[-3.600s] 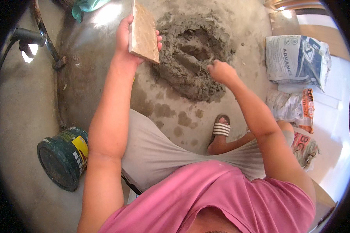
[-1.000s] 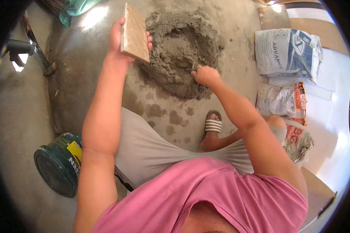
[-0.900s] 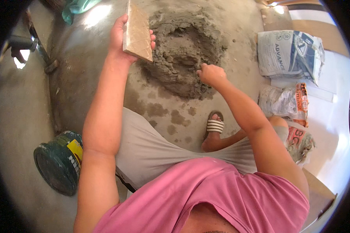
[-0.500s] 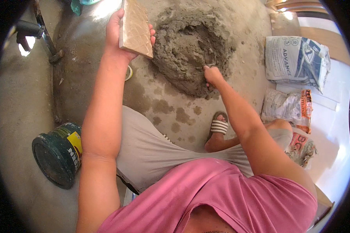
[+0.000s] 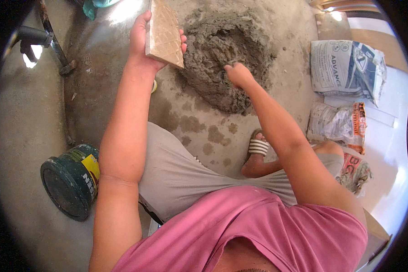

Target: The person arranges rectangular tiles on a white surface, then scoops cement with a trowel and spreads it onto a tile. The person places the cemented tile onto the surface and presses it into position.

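A beige tile (image 5: 164,36) with a ridged, criss-crossed face is gripped by its edges in my left hand (image 5: 140,43), up and left of the mortar. My thumb lies along its left side and my fingertips curl round its right edge. Over the heap of wet grey mortar (image 5: 204,79) on the floor is my right hand (image 5: 239,75), fingers closed in a fist-like grip. Whatever it grips is hidden against the grey mix. A hollow has been worked into the middle of the heap.
Left of me lies a dark green bucket (image 5: 68,181) with a yellow label. Along the right wall stand a large white-and-blue sack (image 5: 347,70), a smaller white-and-orange bag (image 5: 335,124) and a red-marked bag (image 5: 353,172). A roll of tape (image 5: 154,86) is partly behind my left wrist.
My right hand has moved up and left, from the heap's lower right toward its hollow. My left hand and the tile have shifted slightly right in view.
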The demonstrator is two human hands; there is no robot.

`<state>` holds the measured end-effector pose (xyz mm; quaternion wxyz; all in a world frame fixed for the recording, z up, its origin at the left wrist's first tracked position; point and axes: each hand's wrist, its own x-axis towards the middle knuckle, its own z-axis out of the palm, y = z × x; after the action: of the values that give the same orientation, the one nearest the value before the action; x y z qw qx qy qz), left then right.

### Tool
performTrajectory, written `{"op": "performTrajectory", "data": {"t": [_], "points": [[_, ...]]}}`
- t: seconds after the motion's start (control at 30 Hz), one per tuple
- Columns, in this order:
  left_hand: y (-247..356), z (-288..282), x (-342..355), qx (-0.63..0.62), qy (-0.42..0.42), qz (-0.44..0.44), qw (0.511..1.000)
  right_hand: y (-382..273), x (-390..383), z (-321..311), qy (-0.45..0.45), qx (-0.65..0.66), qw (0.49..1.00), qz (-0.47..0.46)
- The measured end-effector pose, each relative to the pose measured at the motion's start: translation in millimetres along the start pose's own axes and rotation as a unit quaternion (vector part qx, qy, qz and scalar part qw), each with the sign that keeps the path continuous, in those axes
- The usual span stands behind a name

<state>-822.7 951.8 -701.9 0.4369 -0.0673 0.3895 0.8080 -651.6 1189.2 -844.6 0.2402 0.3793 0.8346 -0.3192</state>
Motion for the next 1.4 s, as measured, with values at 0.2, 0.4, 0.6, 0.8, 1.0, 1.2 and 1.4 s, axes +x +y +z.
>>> {"op": "performTrajectory", "data": {"t": [0.2, 0.4, 0.6, 0.8, 1.0, 1.2, 1.4], "points": [[0, 8, 10, -0.010, -0.013, -0.006, 1.000, 41, -54, 23, 0.161, -0.262, 0.945, -0.113], [4, -19, 20, -0.012, -0.074, -0.026, 0.997, 22, -62, -21, 0.124, -0.360, 0.917, -0.118], [-1, -8, 24, -0.009, -0.028, -0.016, 0.999, 9, -30, -3, 0.109, -0.423, 0.887, -0.149], [-6, 16, 20, -0.004, -0.014, -0.005, 1.000, 45, -47, -30, 0.065, -0.503, 0.842, -0.183], [0, 5, 14, -0.024, -0.016, 0.011, 1.000, 42, -69, -81, -0.011, -0.429, 0.893, -0.136], [1, 9, 6, -0.004, 0.008, 0.012, 1.000, 11, -33, -67, 0.036, -0.335, 0.934, -0.122], [-2, 19, 14, 0.005, 0.008, 0.004, 1.000, 11, -47, -27, -0.001, -0.338, 0.933, -0.122]]}}
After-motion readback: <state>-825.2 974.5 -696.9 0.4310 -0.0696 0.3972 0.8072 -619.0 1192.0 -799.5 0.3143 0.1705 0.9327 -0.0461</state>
